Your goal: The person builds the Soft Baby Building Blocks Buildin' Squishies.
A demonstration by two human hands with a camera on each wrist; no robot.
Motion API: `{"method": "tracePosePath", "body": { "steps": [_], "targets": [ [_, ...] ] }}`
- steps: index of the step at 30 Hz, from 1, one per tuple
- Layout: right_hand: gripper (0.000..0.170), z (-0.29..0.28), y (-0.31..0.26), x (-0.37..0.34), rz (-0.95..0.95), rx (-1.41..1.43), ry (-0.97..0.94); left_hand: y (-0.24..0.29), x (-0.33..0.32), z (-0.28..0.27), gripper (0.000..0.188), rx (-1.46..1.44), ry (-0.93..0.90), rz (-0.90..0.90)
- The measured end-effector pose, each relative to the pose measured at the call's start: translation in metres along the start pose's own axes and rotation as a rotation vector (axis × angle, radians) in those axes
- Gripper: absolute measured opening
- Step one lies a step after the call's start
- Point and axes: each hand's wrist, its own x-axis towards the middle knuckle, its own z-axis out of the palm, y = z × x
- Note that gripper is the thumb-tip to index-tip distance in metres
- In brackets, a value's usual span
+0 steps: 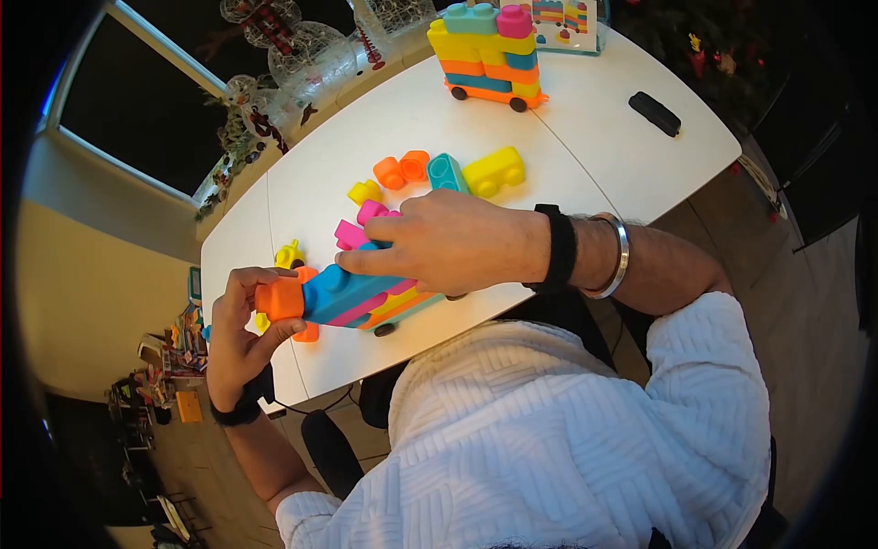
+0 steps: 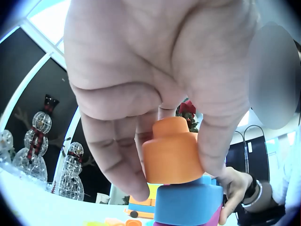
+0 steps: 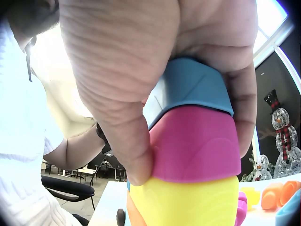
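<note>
My stack (image 1: pixel 346 291) nr counter (image 1: pixel 585 119) front edge, loose blocks (image 1: pixel 445 174) behind; block car (image 1: pixel 483 66) nr far edge, case (image 1: pixel 655 113) to R.

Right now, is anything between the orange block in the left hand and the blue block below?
Nothing visible: the left hand pinches the orange block directly above the blue block; whether they touch is unclear.

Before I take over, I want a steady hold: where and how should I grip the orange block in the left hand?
Grip the orange block by opposite side walls, ideally coming from its stud end, as the left hand does: those walls look broad and smooth, the stud is narrower, and the blue block lies opposite.
</note>
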Motion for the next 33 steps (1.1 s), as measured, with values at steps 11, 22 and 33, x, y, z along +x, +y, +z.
{"method": "tracePosePath", "body": {
  "steps": [11, 22, 33],
  "targets": [
    [0.08, 0.002, 0.0, -0.001, -0.011, -0.004, 0.033, 0.026, 0.02, 0.017, 0.058, 0.35, -0.094, 0.088],
    [0.1, 0.002, 0.025, -0.002, -0.073, 0.508, 0.151, -0.007, 0.017, 0.046, 0.114, -0.224, 0.137, -0.119],
    [0.111, -0.033, 0.038, -0.011, 0.038, 0.567, 0.174, -0.045, 0.013, 0.077, 0.066, -0.062, -0.182, -0.201]
  ]
}}
